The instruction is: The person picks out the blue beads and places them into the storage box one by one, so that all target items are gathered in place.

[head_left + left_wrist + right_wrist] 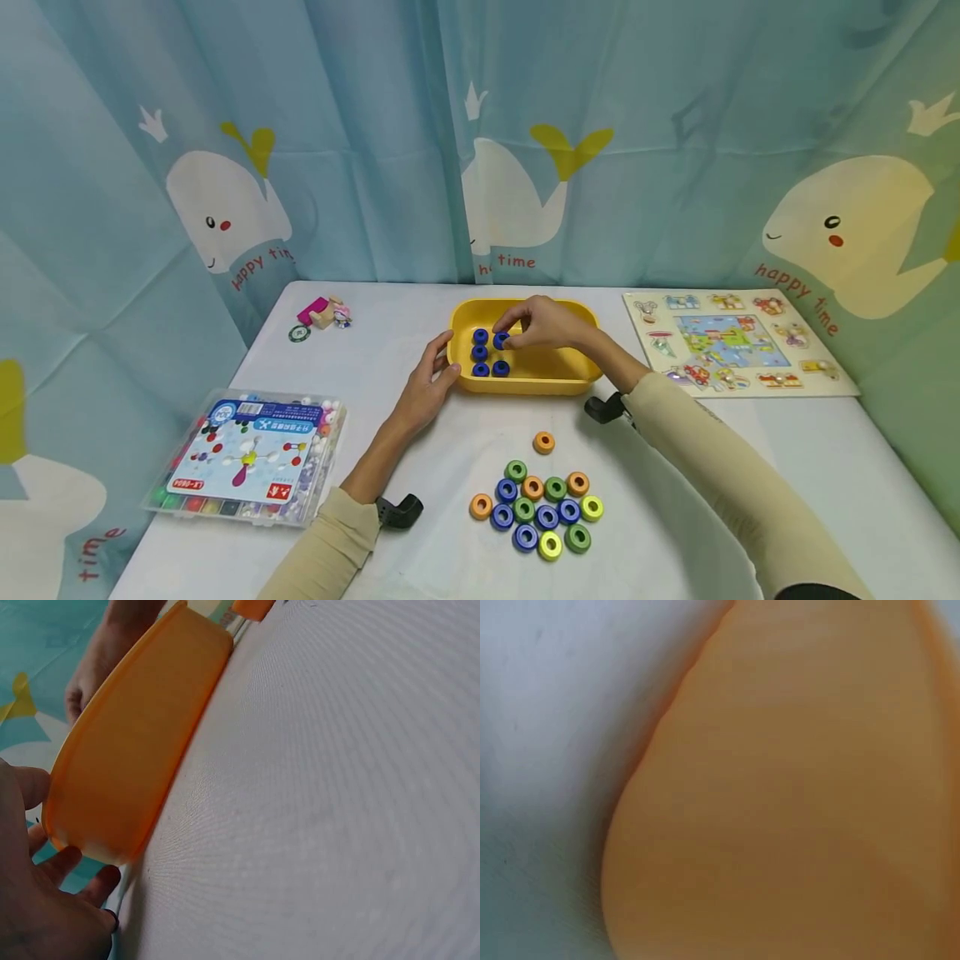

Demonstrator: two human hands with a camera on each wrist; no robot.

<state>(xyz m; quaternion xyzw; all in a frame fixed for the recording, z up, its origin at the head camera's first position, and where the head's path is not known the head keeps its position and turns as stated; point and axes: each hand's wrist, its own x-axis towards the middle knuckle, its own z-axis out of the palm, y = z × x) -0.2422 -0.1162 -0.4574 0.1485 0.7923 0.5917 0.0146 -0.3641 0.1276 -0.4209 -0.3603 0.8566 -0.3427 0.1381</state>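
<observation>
A yellow tray [532, 382] stands mid-table with several blue rings [480, 352] lined up at its left end. My right hand [504, 332] reaches into the tray, and its curled fingers pinch one blue ring [501, 340] beside the others. The straight fingers of my left hand [442, 360] rest against the tray's left wall. In the left wrist view, that hand [52, 900] lies by the tray's outer wall [135, 750]. The right wrist view shows only the tray's surface [780, 810] and the white table [540, 750].
A pile of blue, green, orange and yellow rings [542, 508] lies near the front, with one orange ring [543, 442] apart. A clear bead box [247, 454] sits left, a wooden puzzle board [738, 342] right, and small toys [322, 315] back left. A whale curtain hangs behind.
</observation>
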